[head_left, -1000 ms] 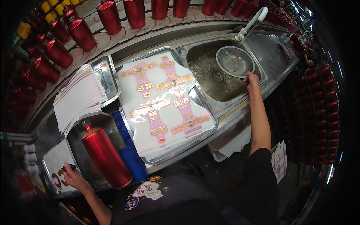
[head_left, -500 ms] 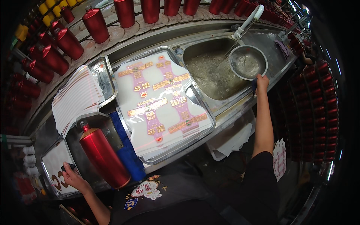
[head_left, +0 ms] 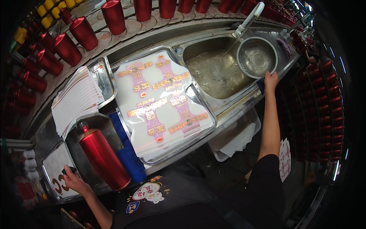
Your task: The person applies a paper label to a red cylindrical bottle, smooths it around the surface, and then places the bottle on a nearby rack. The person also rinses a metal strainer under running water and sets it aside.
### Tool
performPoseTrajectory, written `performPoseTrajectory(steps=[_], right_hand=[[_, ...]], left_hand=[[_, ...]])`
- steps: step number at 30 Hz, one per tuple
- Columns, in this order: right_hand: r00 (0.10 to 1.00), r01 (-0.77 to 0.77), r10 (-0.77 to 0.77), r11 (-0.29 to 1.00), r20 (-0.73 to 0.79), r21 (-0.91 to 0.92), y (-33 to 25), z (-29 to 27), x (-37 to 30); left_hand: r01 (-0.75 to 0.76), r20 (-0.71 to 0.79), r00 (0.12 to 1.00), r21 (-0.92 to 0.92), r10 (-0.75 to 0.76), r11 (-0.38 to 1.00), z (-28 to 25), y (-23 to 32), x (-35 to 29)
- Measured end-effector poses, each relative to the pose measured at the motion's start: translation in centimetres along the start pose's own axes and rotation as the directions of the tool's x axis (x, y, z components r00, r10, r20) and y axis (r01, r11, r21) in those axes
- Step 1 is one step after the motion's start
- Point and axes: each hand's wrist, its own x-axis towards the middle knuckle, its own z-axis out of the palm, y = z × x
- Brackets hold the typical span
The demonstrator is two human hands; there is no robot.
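My right hand point(head_left: 271, 81) grips the near rim of a round metal bowl point(head_left: 257, 55) at the right end of a steel sink point(head_left: 190, 51). A small dark blue piece point(head_left: 260, 85) shows beside that hand; its kind is unclear. Water runs from a white tap point(head_left: 249, 19) into the sink, to the left of the bowl. At the lower left, my left hand point(head_left: 78, 185) is closed on a small black object point(head_left: 69, 170), over a white sheet with brown markings point(head_left: 63, 185). Between my hands, a large red bottle point(head_left: 103, 158) lies tilted in a metal holder.
Sticker sheets point(head_left: 160, 110) in pink and gold lie on a metal tray point(head_left: 210, 131). Left of it is a fanned stack of white sheets point(head_left: 74, 97). Blue cloth point(head_left: 131, 166) sits beside the bottle. Red bottles point(head_left: 113, 17) line a conveyor behind; more stand stacked at right point(head_left: 318, 114).
My right hand has moved the bowl to the right, away from the running water, and the bowl now looks emptier. My left hand stays in place.
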Motion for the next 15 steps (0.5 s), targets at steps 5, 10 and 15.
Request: performPoseTrajectory(steps=[5,10,15], right_hand=[[0.998,0.060,-0.051,0.974,0.047,-0.218,-2.9,-1.1,-0.3],[0.986,0.165,-0.148,0.930,0.077,-0.327,-5.8,-1.8,-1.4],[0.983,0.163,-0.097,0.853,0.156,-0.495,-8.1,-2.6,-2.6]], left_hand=[[-0.012,0.006,1.000,-0.010,0.012,1.000,0.4,0.8,-0.5],[0.010,-0.001,1.000,-0.079,-0.010,0.997,0.9,1.8,-1.3],[0.031,-0.041,0.999,-0.076,-0.034,0.997,1.6,3.0,-2.2]])
